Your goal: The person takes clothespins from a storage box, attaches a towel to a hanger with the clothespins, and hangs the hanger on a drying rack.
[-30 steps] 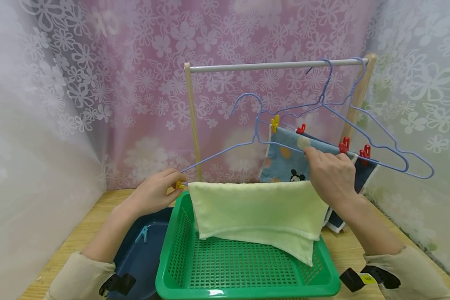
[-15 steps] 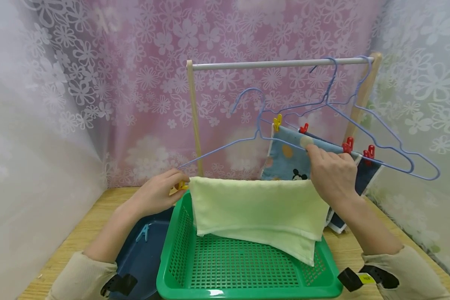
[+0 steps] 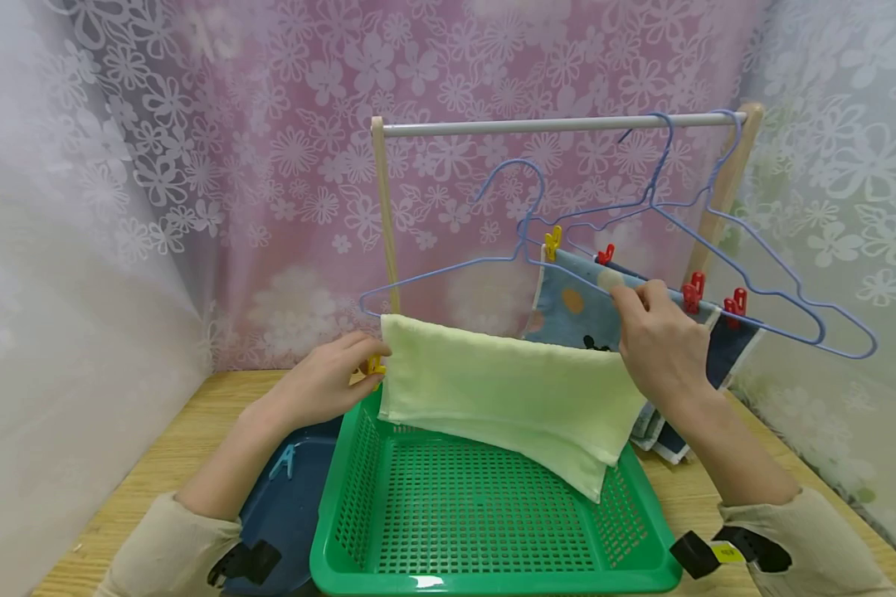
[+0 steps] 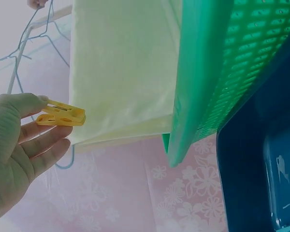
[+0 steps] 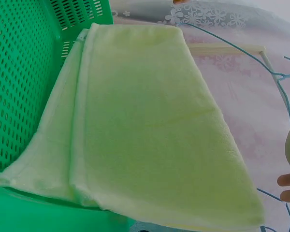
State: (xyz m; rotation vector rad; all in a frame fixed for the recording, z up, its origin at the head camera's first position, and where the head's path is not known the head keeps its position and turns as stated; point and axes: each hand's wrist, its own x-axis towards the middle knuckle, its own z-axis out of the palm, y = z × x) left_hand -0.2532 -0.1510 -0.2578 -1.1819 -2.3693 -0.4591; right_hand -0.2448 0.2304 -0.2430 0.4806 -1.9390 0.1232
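Note:
My left hand (image 3: 328,377) pinches a yellow clothespin (image 4: 63,115) between thumb and fingers, right beside the towel's left edge. A pale yellow towel (image 3: 485,381) hangs folded over the lower bar of a blue wire hanger (image 3: 455,267). My right hand (image 3: 660,348) grips the hanger's right side, at the towel's upper right corner. That end of the hanger is hidden behind the hand. The hanger tilts, left end higher, with its hook in the air below the rack's rail. Part of the towel hangs down into a green basket (image 3: 493,583).
A drying rack's rail (image 3: 493,128) runs across the back. Two more hangers hang at its right, carrying a light blue cloth (image 3: 567,286) and a dark one, fixed with yellow and red clothespins (image 3: 693,292). A dark blue tub (image 3: 291,514) with a light blue clothespin (image 3: 285,462) stands left.
The hanger's left end has come out of my left hand and risen, lifting the towel's left side. My left hand has moved slightly right with the yellow clothespin. My right hand keeps its grip.

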